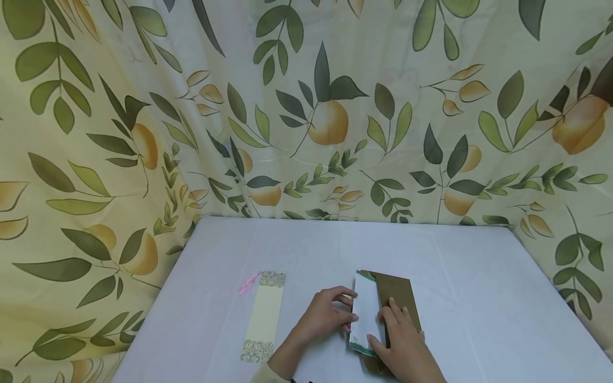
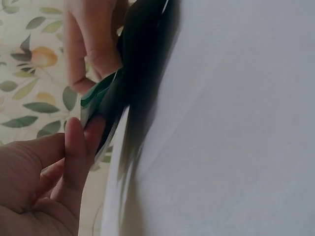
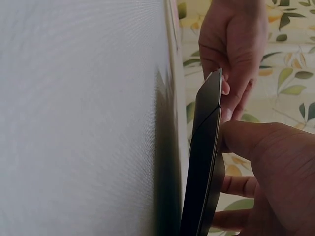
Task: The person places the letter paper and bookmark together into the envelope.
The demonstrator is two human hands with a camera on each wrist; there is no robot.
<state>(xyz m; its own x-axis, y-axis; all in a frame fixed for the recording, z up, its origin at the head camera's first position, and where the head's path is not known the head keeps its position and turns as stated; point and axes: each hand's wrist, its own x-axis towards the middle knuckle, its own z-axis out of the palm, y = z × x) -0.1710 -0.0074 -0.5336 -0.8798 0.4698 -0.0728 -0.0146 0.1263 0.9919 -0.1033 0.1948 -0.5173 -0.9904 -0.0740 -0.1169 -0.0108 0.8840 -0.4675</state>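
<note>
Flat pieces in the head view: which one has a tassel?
The cream strip with patterned ends: a pink tassel lies at its far end. The white, green-edged piece and the brown piece show none.

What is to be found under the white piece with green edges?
A brown piece shows past its right side and bottom end. The part directly beneath the white piece is covered, so I cannot tell.

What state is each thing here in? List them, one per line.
White card: lying partly over the brown piece
Brown piece: partly covered by the white card
Bookmark: lying flat, untouched
Pink tassel: splayed beside the bookmark's far end
Left grip: holding the white card's left edge
Right grip: resting across card and brown piece
Tablecloth: spread, faintly creased
Curtain: hanging
</note>
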